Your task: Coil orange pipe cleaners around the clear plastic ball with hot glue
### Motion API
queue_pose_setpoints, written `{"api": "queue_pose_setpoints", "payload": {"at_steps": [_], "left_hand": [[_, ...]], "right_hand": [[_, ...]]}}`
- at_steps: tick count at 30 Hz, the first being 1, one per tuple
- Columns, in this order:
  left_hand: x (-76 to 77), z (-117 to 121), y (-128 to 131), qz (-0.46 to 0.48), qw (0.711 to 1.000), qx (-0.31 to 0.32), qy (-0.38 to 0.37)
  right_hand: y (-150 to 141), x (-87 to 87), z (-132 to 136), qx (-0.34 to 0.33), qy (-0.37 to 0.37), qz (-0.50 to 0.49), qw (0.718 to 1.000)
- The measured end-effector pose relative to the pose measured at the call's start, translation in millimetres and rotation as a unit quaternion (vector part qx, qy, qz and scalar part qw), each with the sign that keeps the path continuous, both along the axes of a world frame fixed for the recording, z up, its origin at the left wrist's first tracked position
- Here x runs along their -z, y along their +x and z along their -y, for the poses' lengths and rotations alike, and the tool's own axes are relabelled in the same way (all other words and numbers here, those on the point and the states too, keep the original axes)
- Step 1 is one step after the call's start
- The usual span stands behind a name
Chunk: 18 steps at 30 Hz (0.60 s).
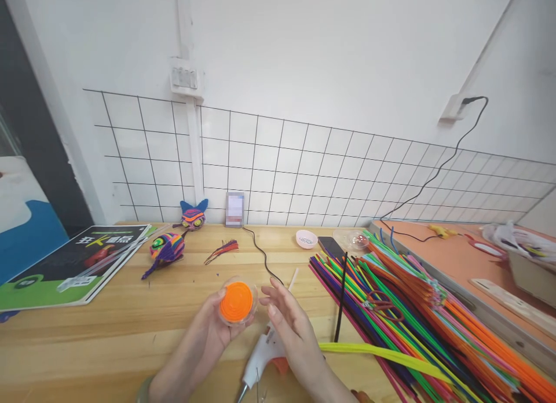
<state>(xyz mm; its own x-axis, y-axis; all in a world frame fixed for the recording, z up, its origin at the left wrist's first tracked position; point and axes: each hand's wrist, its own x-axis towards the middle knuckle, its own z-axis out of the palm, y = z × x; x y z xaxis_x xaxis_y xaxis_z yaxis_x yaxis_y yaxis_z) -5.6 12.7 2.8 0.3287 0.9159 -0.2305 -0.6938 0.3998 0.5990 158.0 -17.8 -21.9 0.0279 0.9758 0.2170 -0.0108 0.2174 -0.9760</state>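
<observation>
My left hand (216, 321) is closed around a clear round shell with an orange coiled disc (236, 301) in it, its orange face turned up toward me. Just to the right, my right hand (290, 322) has its fingers apart and holds nothing; whether its fingertips touch the shell's rim I cannot tell. Below that hand a white hot glue gun (264, 352) lies on the wooden table (125, 328), nozzle toward me, partly hidden by the hand. From its back end sticks a pale glue stick (294, 279).
Many coloured pipe cleaners (391, 310) spread over the right side, with red-handled scissors (382, 303) among them. A black pipe cleaner (341, 299) and a yellow bundle (382, 352) lie nearer. At the back stand a pink bowl (306, 239) and colourful craft figures (167, 248); a book (78, 264) lies left.
</observation>
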Motion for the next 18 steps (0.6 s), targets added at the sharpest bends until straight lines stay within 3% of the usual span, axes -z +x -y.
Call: {"api": "queue_pose_setpoints", "payload": {"at_steps": [5,14,18], "left_hand": [[8.5,-14,-9,-0.067,0.993,-0.093,0.016],[20.7,-31,-20,-0.141,0.972,-0.165,0.094],[25.2,-33,-21,-0.161,0.967,-0.173,0.093]], "right_hand": [[4,3.5,-2,0.013,0.028,0.064,0.997],[14,-0.5,-11,0.086,0.097,0.224,0.966],[49,-9.3,-34,0.133,0.058,0.275,0.951]]}}
